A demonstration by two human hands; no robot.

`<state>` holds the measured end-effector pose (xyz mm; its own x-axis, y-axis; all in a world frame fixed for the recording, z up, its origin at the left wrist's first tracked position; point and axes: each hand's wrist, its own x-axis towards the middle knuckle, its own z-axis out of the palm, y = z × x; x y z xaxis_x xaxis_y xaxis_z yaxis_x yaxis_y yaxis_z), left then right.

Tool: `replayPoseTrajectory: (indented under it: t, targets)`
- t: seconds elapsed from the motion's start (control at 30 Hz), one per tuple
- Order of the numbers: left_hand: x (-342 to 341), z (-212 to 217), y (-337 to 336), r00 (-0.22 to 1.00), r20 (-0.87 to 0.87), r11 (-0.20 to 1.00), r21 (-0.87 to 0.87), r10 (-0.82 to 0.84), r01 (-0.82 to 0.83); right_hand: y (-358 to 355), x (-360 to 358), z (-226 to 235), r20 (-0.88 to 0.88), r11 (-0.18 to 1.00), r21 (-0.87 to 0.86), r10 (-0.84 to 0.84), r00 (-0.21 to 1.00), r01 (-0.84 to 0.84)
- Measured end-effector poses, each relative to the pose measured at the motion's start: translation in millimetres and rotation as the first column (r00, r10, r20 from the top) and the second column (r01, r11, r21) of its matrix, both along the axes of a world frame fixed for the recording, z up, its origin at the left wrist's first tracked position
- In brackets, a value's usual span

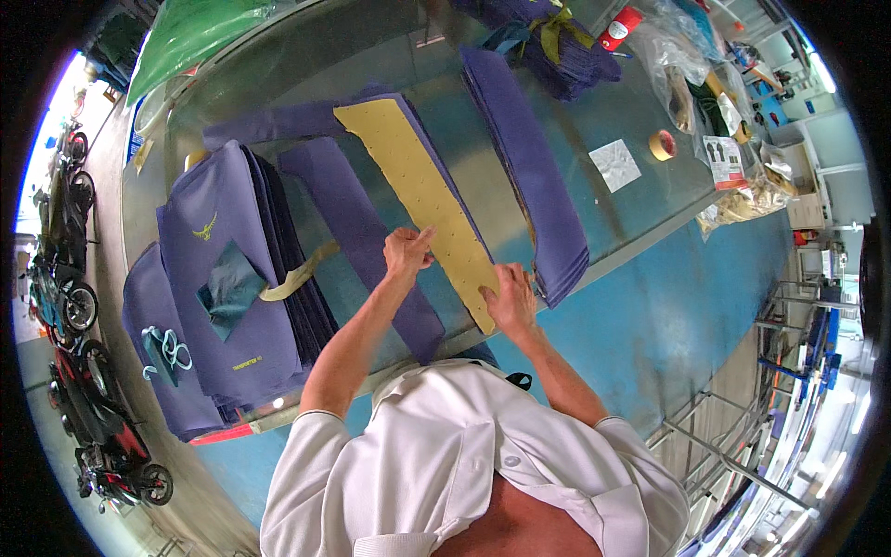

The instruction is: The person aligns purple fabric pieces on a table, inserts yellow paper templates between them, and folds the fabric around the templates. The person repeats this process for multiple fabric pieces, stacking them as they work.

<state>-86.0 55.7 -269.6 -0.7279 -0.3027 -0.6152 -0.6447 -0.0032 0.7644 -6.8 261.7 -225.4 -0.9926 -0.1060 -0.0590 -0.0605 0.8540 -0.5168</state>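
Observation:
A long yellow pattern board [418, 176] dotted with small dark marks lies on a stack of purple fabric pieces, whose edges show along its right side. My right hand [510, 297] grips the board's lower right edge, thumb on top. At its left edge is my left hand [406, 252], fingers curled in and thumb against the board; whatever it may hold is hidden. A purple strip [371, 241] lies just left of the board. To the right rests a thick stack of purple strips [534, 176].
Purple panels [223, 213] are piled at left, with a teal patch [230, 288], a beige strap [295, 277] and blue-handled scissors [167, 353] on top. Further right are white paper [614, 165], a tape roll [662, 145] and plastic bags [668, 46]. The glass-topped table's edge [640, 243] runs near me.

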Motion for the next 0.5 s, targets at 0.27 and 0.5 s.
replayPoseTrajectory:
  t: [0.27,0.5]
  targets:
    - [-2,-12,-5,0.992,-0.091,0.985,-0.156,-0.089,0.074,5,12,-11,0.008,0.991,-0.098,0.088,0.996,-0.087]
    - [16,17,-3,0.978,-0.209,0.999,-0.053,-0.003,-0.008,3,-8,-12,-0.137,0.978,-0.207,0.01,0.99,-0.039]
